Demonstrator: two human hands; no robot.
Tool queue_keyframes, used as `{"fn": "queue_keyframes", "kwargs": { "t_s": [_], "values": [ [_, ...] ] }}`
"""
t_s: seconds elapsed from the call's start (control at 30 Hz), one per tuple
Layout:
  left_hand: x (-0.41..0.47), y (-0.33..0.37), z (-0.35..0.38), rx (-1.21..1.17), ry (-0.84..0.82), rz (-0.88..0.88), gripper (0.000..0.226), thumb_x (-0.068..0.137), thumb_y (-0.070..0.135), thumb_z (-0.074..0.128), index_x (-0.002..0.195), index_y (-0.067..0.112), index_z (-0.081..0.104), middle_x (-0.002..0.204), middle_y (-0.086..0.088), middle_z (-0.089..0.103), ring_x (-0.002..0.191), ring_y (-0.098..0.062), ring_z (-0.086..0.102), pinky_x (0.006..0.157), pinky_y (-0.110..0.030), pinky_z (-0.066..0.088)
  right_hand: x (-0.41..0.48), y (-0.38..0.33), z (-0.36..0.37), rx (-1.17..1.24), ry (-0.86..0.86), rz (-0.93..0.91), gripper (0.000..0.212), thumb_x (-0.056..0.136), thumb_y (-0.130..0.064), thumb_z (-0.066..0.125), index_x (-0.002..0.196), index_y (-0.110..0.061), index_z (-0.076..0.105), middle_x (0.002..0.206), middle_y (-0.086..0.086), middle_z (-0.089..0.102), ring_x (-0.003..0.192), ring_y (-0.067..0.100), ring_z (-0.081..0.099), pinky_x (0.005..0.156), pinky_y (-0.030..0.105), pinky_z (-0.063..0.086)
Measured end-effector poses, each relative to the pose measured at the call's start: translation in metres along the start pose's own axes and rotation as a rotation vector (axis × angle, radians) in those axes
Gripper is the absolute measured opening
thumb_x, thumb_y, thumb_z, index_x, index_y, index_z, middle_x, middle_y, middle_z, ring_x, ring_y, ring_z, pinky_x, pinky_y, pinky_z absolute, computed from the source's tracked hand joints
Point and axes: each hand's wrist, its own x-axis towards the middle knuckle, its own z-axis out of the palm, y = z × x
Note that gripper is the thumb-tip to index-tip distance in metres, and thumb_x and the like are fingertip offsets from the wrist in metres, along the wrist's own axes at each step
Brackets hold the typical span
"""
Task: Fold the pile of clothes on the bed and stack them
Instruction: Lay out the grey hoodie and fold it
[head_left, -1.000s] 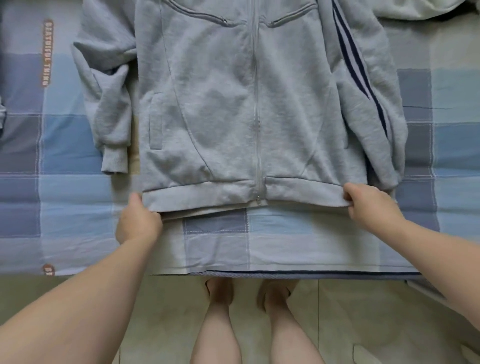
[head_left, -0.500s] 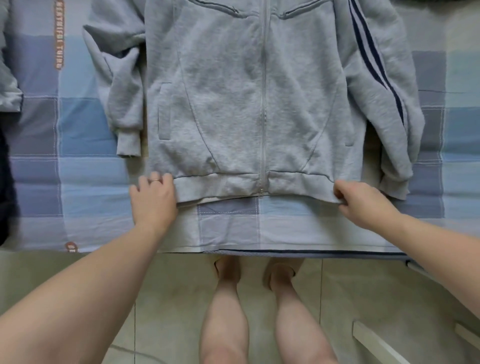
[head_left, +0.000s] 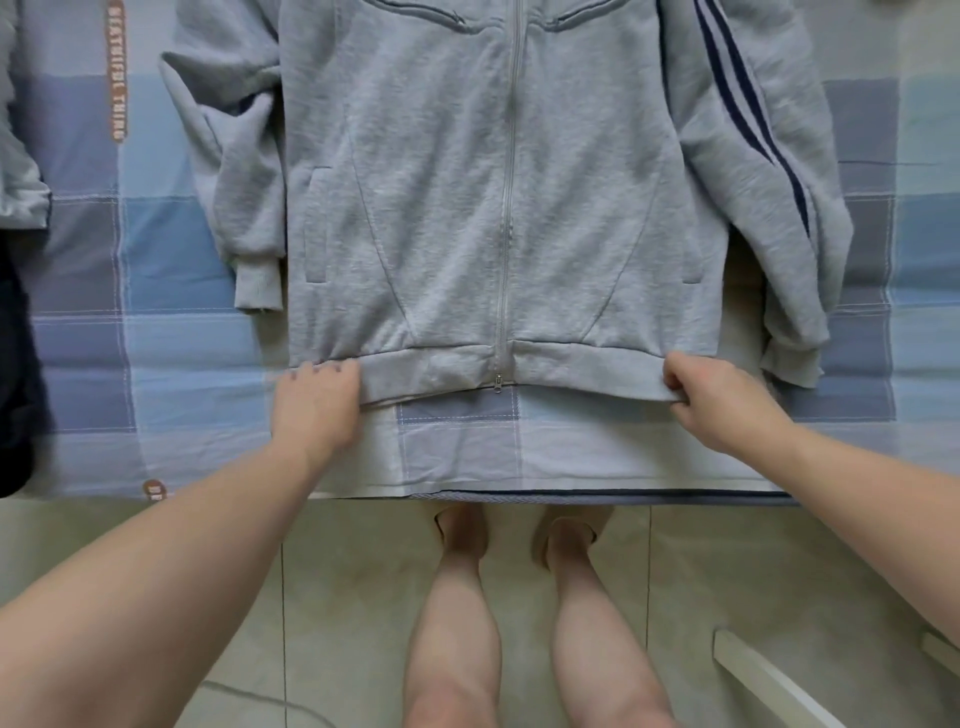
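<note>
Far left edge: a dark garment (head_left: 15, 374) lies on the bed, cut off by the frame. Just above it is the corner of a second grey garment (head_left: 18, 171).
Bed: a blue and grey checked sheet (head_left: 171, 260) covers it, with a strip of orange lettering (head_left: 117, 73) running down the left part.
Left sleeve: the left sleeve (head_left: 239, 171) is bent and lies beside the jacket's body, cuff pointing toward the bed's near edge.
Left hand: the left hand (head_left: 317, 410) lies palm down over the left end of the hem with its fingertips bent onto the ribbing. The thumb is hidden, so I cannot tell whether it grips or only presses.
Jacket: the grey zip jacket (head_left: 441, 182) lies flat on the bed, front up and zipper (head_left: 506, 208) closed. Its hem is near the bed's front edge, and its collar is out of frame at the top.
Right hand: the right hand (head_left: 722, 400) pinches the right end of the hem between thumb and curled fingers.
Right sleeve: the right sleeve (head_left: 769, 171), with two navy stripes, lies along the jacket's right side, cuff just beyond the right hand.
Floor: on pale tiles (head_left: 353, 597) the person's bare legs (head_left: 457, 623) stand at the bed's edge. A white strip (head_left: 763, 675) lies to the right.
</note>
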Motion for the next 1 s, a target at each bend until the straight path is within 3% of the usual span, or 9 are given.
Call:
{"fn": "queue_keyframes", "kwargs": {
  "t_s": [0.13, 0.3, 0.4, 0.53, 0.63, 0.7, 0.8, 0.87, 1.0],
  "values": [
    [0.004, 0.057, -0.016, -0.041, 0.140, 0.292, 0.039, 0.061, 0.025, 0.080, 0.087, 0.011, 0.055, 0.084, -0.012, 0.062, 0.077, -0.034, 0.058, 0.064, -0.038, 0.040, 0.006, -0.001, 0.000, -0.051, -0.036, -0.019, 0.013, 0.086, -0.014, 0.059, 0.091, -0.019, 0.048, 0.093, 0.002, 0.056, 0.083, 0.028, 0.051, 0.066, 0.036, 0.041],
    [0.022, 0.147, -0.045, -0.174, 0.138, 0.373, 0.041, 0.077, 0.031, 0.070, 0.112, 0.015, 0.056, 0.112, -0.008, 0.056, 0.101, -0.034, 0.053, 0.078, -0.042, 0.040, 0.003, 0.016, 0.008, 0.087, 0.156, -0.152, 0.020, 0.085, -0.035, 0.075, 0.096, -0.020, 0.071, 0.100, 0.002, 0.054, 0.097, 0.027, 0.052, 0.079, 0.038, 0.042],
    [0.033, 0.203, -0.056, -0.236, 0.132, 0.455, 0.045, 0.081, 0.035, 0.065, 0.122, 0.019, 0.052, 0.125, -0.005, 0.053, 0.111, -0.032, 0.049, 0.084, -0.041, 0.037, 0.009, 0.028, 0.016, 0.321, 0.372, 0.153, 0.032, 0.089, -0.027, 0.067, 0.119, -0.016, 0.063, 0.118, 0.009, 0.053, 0.108, 0.032, 0.050, 0.093, 0.046, 0.045],
    [0.044, 0.263, -0.061, -0.262, 0.081, 0.532, 0.052, 0.081, 0.035, 0.066, 0.129, 0.022, 0.047, 0.136, -0.004, 0.045, 0.117, -0.032, 0.044, 0.084, -0.040, 0.032, 0.033, 0.037, 0.022, 0.880, 0.145, 0.523, 0.037, 0.096, -0.026, 0.060, 0.127, -0.008, 0.053, 0.116, 0.005, 0.061, 0.099, 0.021, 0.058, 0.086, 0.034, 0.047],
    [0.047, 0.289, -0.058, -0.193, 0.053, 0.483, 0.062, 0.082, 0.039, 0.070, 0.134, 0.023, 0.042, 0.140, -0.005, 0.039, 0.118, -0.033, 0.042, 0.089, -0.044, 0.034, 0.048, 0.043, 0.026, 1.161, 0.102, 0.542, 0.020, 0.096, -0.025, 0.064, 0.105, -0.008, 0.064, 0.106, 0.014, 0.069, 0.098, 0.031, 0.068, 0.089, 0.051, 0.057],
    [0.045, 0.301, -0.058, -0.173, 0.070, 0.427, 0.055, 0.084, 0.029, 0.069, 0.133, 0.022, 0.044, 0.139, -0.007, 0.041, 0.116, -0.035, 0.044, 0.089, -0.045, 0.036, 0.050, 0.049, 0.023, 1.206, 0.101, 0.512, 0.015, 0.096, -0.021, 0.064, 0.097, -0.006, 0.067, 0.101, 0.016, 0.071, 0.096, 0.033, 0.069, 0.088, 0.055, 0.057],
    [0.039, 0.321, -0.064, -0.248, 0.156, 0.422, 0.037, 0.084, 0.006, 0.062, 0.117, 0.018, 0.054, 0.122, -0.009, 0.053, 0.102, -0.034, 0.049, 0.075, -0.040, 0.032, 0.045, 0.073, 0.020, 1.038, 0.125, 0.476, 0.024, 0.095, -0.023, 0.062, 0.093, -0.001, 0.069, 0.092, 0.015, 0.072, 0.091, 0.034, 0.068, 0.082, 0.048, 0.056],
    [0.037, 0.337, -0.071, -0.284, 0.149, 0.462, 0.031, 0.087, 0.002, 0.056, 0.114, 0.017, 0.054, 0.116, -0.008, 0.054, 0.099, -0.033, 0.049, 0.072, -0.038, 0.026, 0.044, 0.091, 0.022, 0.961, 0.117, 0.521, 0.024, 0.095, -0.021, 0.060, 0.086, 0.001, 0.068, 0.087, 0.015, 0.069, 0.084, 0.033, 0.063, 0.077, 0.042, 0.052],
    [0.041, 0.357, -0.074, -0.283, 0.031, 0.455, 0.026, 0.092, 0.007, 0.052, 0.116, 0.017, 0.054, 0.120, -0.007, 0.052, 0.108, -0.033, 0.049, 0.080, -0.039, 0.031, 0.054, 0.101, 0.019, 1.085, 0.030, 0.599, 0.018, 0.095, -0.019, 0.062, 0.101, -0.003, 0.069, 0.105, 0.016, 0.071, 0.097, 0.033, 0.067, 0.090, 0.048, 0.056]
  ]
}}
